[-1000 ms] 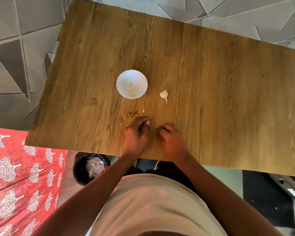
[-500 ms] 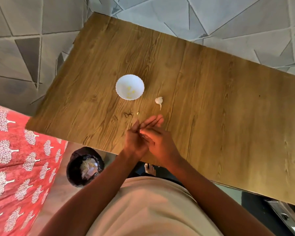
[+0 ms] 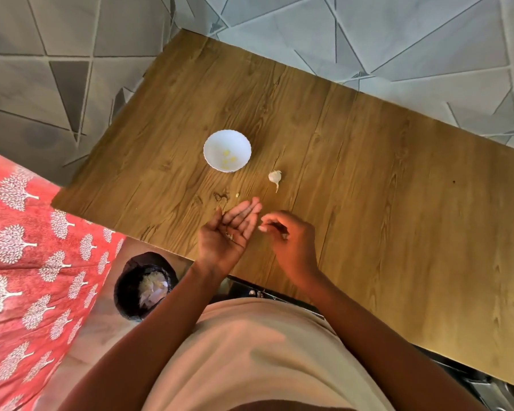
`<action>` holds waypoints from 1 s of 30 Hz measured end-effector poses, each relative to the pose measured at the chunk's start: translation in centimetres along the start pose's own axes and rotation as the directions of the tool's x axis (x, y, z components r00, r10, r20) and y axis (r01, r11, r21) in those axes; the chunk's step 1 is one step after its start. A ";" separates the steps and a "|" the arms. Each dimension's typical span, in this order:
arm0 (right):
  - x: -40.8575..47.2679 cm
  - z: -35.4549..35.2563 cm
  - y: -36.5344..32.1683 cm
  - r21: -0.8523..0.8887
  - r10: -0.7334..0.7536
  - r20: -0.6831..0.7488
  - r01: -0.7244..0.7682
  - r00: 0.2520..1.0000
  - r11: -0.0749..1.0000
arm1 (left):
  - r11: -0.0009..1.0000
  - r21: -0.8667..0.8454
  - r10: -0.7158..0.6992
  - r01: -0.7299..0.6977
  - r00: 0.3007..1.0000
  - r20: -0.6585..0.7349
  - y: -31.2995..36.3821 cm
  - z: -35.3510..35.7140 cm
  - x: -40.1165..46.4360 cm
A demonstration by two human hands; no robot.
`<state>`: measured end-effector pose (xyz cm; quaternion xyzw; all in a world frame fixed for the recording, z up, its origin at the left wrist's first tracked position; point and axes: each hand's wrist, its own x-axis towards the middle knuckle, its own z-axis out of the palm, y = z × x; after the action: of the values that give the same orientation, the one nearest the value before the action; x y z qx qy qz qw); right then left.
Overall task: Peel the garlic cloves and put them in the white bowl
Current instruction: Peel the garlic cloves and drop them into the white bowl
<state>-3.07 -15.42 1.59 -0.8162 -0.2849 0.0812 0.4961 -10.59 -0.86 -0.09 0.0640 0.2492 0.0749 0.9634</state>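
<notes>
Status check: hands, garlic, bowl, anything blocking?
Left hand open, palm up, bits of peel on it. Right hand pinching something small and pale. Garlic piece unpeeled on table beside white bowl; peeled cloves inside. Path clear.

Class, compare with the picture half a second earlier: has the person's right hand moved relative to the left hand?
Yes. The right hand has drawn away rightward from the open left hand; a gap of wooden table now shows between them.
</notes>
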 end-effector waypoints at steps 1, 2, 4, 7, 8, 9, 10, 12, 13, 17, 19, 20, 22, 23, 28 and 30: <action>0.1 -0.2 0.7 -0.016 0.035 -0.002 -0.035 0.999 0.999 | 0.999 -0.021 0.027 -0.028 0.999 -0.025 0.5 -0.3 -0.2; 0.0 -0.3 1.5 -0.047 0.063 0.014 -0.062 0.998 0.997 | 0.998 -0.034 0.052 -0.054 0.997 -0.051 0.9 -0.6 -0.4; -0.1 0.2 2.7 -0.100 0.086 0.089 -0.077 0.992 0.992 | 0.993 -0.046 0.101 -0.106 0.991 -0.091 1.6 -1.3 -0.8; -0.5 1.7 4.1 -0.149 0.104 0.216 -0.072 0.971 0.986 | 0.989 -0.039 0.137 -0.143 0.982 -0.127 2.1 -2.0 -1.0; -0.5 2.2 4.4 -0.186 0.105 0.234 -0.061 0.967 0.981 | 0.988 -0.038 0.144 -0.151 0.980 -0.136 2.2 -2.1 -1.1; -0.5 2.6 4.6 -0.228 0.104 0.236 -0.049 0.966 0.972 | 0.987 -0.036 0.147 -0.154 0.979 -0.140 2.2 -2.1 -1.1; -0.4 2.9 4.7 -0.264 0.108 0.224 -0.046 0.969 0.963 | 0.988 -0.032 0.146 -0.151 0.979 -0.141 2.2 -2.1 -1.1; -0.1 3.5 4.4 -0.300 0.117 0.187 -0.057 0.975 0.952 | 0.990 -0.021 0.136 -0.141 0.980 -0.148 2.1 -2.0 -1.2; 0.0 3.7 4.3 -0.301 0.128 0.171 -0.072 0.977 0.951 | 0.991 -0.013 0.132 -0.136 0.980 -0.149 2.0 -2.1 -1.3; -0.2 4.4 4.2 -0.299 0.133 0.130 -0.089 0.982 0.950 | 0.992 -0.006 0.123 -0.125 0.980 -0.154 1.9 -2.3 -1.4; -0.4 4.6 4.3 -0.323 0.122 0.115 -0.079 0.986 0.943 | 0.991 -0.015 0.128 -0.132 0.980 -0.154 2.0 -2.4 -1.4; -0.5 4.7 4.2 -0.333 0.122 0.105 -0.080 0.987 0.939 | 0.991 -0.015 0.131 -0.134 0.980 -0.151 2.0 -2.4 -1.4; -0.8 5.0 3.9 -0.337 0.133 0.085 -0.098 0.987 0.936 | 0.991 0.001 0.132 -0.133 0.980 -0.147 2.0 -2.3 -1.5; -0.8 5.1 3.8 -0.332 0.148 0.076 -0.115 0.986 0.936 | 0.991 0.011 0.133 -0.133 0.980 -0.146 2.0 -2.3 -1.6; -0.8 5.5 3.5 -0.321 0.165 0.046 -0.142 0.985 0.936 | 0.989 0.031 0.145 -0.142 0.978 -0.149 1.5 -2.4 -1.5; -0.8 5.6 3.3 -0.358 0.144 0.035 -0.123 0.989 0.926 | 0.987 0.032 0.162 -0.159 0.975 -0.150 1.3 -2.4 -1.5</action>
<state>-4.83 -12.73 -4.10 -0.9069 -0.2535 0.0867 0.3253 -13.15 0.35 -1.24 0.0874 0.3169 0.1546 0.9317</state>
